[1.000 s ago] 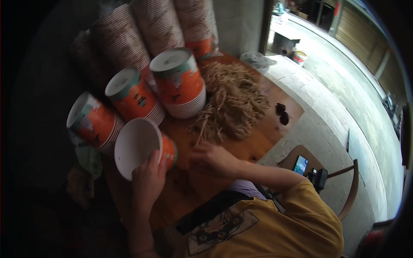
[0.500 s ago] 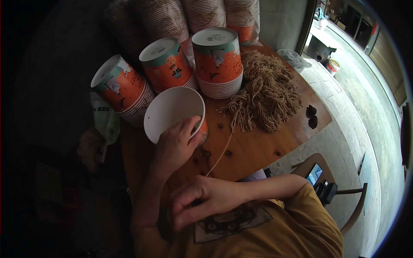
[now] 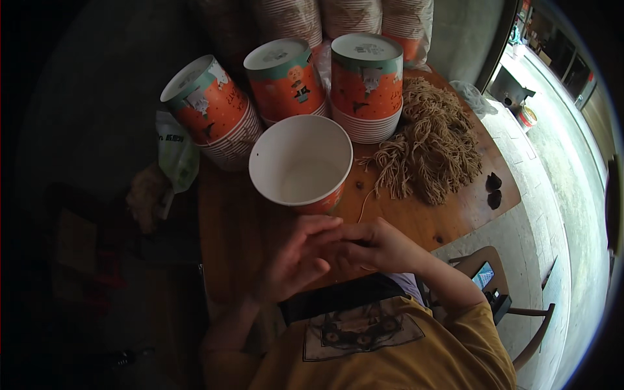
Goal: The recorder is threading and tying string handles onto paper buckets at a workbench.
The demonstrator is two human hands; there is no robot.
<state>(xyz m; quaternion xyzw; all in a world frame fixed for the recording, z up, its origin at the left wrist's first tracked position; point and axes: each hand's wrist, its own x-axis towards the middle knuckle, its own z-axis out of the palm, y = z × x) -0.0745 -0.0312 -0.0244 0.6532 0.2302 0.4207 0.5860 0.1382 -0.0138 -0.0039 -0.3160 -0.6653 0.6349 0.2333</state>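
A paper bucket point(image 3: 299, 162), white inside and orange outside, stands upright on the wooden table point(image 3: 227, 227), its mouth towards me. Just on my side of it, my two hands meet. My left hand point(image 3: 296, 257) has its fingers stretched and its thumb apart, the fingertips overlapping those of the right. My right hand point(image 3: 377, 246) is closed in a pinch on a thin tan cord point(image 3: 364, 207), which runs back towards the cord bundle point(image 3: 432, 140) on the table. The exact grip at the fingertips is partly hidden.
Upside-down stacks of orange and green paper buckets point(image 3: 367, 78) line the table behind the open one. More stacks in clear plastic point(image 3: 351, 16) stand at the back. Two small dark objects point(image 3: 494, 190) lie near the right edge. A chair with a phone point(image 3: 483, 275) is at right.
My left hand has let go of the bucket's rim and come back towards me. The right hand has moved forward and right to meet it. The view has shifted.
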